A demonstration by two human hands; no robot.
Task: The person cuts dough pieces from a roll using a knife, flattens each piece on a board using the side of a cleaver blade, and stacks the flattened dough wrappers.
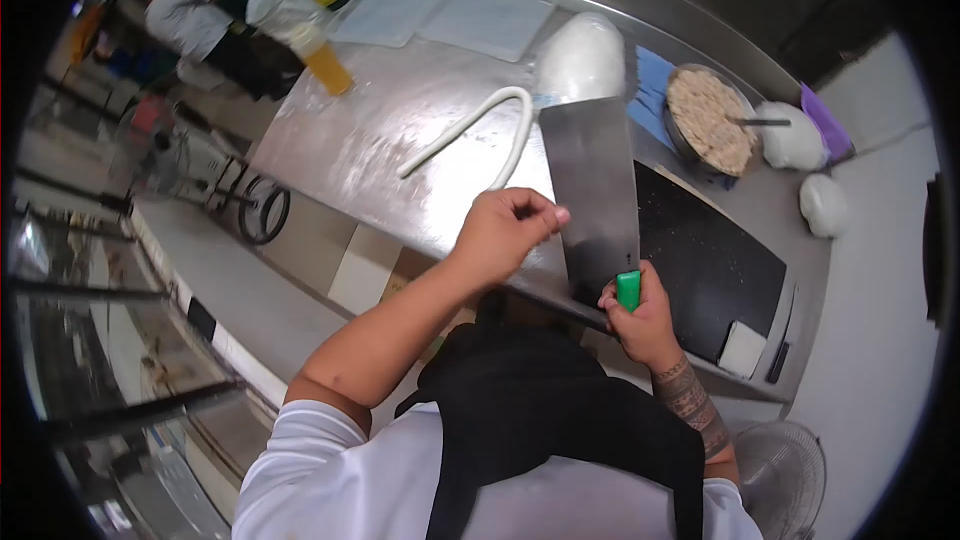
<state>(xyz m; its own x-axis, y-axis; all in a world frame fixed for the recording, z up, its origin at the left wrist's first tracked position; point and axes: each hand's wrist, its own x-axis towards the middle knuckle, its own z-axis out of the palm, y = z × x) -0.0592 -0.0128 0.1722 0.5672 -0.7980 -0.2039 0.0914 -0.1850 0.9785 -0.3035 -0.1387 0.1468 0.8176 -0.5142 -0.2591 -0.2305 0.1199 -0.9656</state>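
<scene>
My right hand (642, 320) is wrapped round the green handle of a large cleaver (592, 190). Its wide, rectangular metal blade points away from me, over the table edge and a black board. My left hand (505, 232) is closed, thumb and fingertips pinched together beside the blade's left edge; whether they touch the blade or hold something small, I cannot tell. Beyond that hand, a long white rope of dough (523, 120) lies bent in a hook on the steel table (350, 155). Its near end disappears behind my left hand.
A black board (700, 250) lies right, with a white scraper-like square (742, 349) at its corner. Behind stand a bowl of pale filling (708, 115), a plastic-covered white mound (582, 58), flat clear lids (488, 18) and a yellow liquid bottle (325, 65). A person (190, 25) is far left.
</scene>
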